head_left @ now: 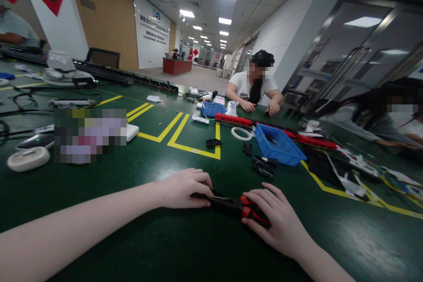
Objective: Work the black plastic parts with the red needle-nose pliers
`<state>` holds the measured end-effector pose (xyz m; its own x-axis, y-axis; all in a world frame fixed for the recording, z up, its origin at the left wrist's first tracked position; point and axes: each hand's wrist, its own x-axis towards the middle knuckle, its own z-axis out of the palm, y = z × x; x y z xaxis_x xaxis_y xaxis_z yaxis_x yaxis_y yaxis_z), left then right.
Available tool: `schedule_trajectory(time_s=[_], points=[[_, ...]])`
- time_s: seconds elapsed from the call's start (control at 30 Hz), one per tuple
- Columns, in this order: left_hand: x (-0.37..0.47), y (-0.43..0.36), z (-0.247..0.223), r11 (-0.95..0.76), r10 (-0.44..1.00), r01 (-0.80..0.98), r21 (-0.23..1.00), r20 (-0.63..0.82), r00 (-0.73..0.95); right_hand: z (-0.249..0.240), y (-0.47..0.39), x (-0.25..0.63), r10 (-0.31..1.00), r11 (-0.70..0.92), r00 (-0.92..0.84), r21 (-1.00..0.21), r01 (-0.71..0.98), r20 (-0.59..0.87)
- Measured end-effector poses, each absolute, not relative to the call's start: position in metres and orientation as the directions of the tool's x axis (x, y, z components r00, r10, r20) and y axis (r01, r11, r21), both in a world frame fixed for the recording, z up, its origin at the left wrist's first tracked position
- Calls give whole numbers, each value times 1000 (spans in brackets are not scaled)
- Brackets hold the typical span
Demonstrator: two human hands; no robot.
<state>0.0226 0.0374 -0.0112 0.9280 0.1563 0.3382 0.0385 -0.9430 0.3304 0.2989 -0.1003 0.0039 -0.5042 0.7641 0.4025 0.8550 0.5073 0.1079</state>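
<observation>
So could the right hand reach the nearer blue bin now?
Probably yes: the way to the nearer blue bin looks free, with black pieces off to its left. But the right hand holds the pliers, so it may need to let go.

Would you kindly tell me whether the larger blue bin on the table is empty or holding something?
It is holding something: a dark item lies inside the larger blue bin, though it is too blurred to identify.

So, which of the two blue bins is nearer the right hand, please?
The blue bin on the right, beyond the right hand; the smaller-looking bin sits farther back.
</observation>
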Motion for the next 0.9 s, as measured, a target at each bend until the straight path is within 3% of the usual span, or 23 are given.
schedule_trajectory(time_s=[0.9], points=[[23,38,-10,-948,148,33,316,346,927,2,-98,307,723,446,-506,240,862,470]])
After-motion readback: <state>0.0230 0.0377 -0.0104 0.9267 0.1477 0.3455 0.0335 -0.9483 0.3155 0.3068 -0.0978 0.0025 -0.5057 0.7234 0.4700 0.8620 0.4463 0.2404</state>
